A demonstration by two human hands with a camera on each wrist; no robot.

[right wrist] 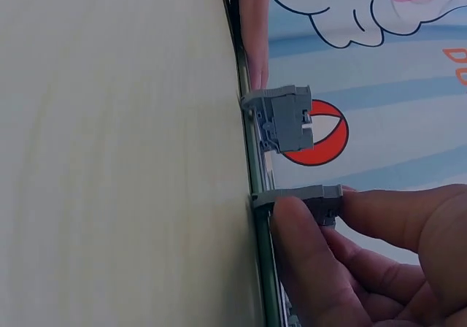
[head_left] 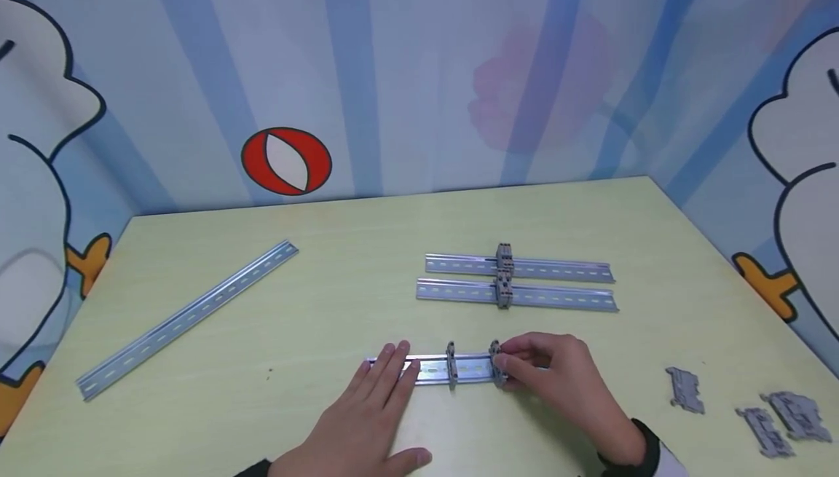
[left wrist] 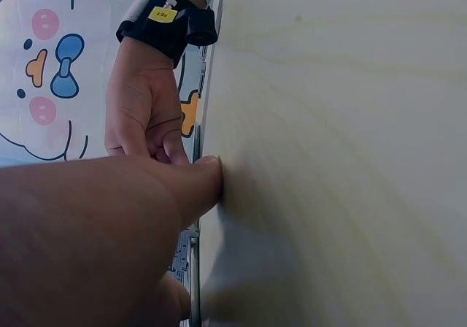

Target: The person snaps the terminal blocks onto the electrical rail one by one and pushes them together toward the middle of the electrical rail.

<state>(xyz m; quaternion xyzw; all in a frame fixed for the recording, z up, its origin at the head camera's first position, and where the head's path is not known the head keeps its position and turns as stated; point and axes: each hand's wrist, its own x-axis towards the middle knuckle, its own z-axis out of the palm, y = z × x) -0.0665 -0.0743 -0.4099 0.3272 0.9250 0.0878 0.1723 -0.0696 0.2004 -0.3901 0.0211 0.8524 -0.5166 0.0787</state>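
Observation:
A slotted metal DIN rail [head_left: 473,368] lies crosswise near the front of the table. On its left end rests my left hand [head_left: 363,419], the fingers straight and flat and the thumb spread to the side. A thin grey terminal block [head_left: 451,365] stands upright across the middle of this rail. Farther right, my right hand [head_left: 564,382] pinches a second grey terminal block [right wrist: 325,203] between thumb and fingers, at the rail. The right wrist view shows a gap between this block and the first one. My fingers hide part of the pinched block and the rail's right portion.
Behind, two parallel rails [head_left: 564,269] carry grey blocks [head_left: 504,289] at their middles. A longer bare rail [head_left: 190,317] lies slanted at the left. Loose grey blocks [head_left: 686,389] lie at the right, including a group [head_left: 796,415] near the edge. Printed walls [head_left: 419,84] enclose the table.

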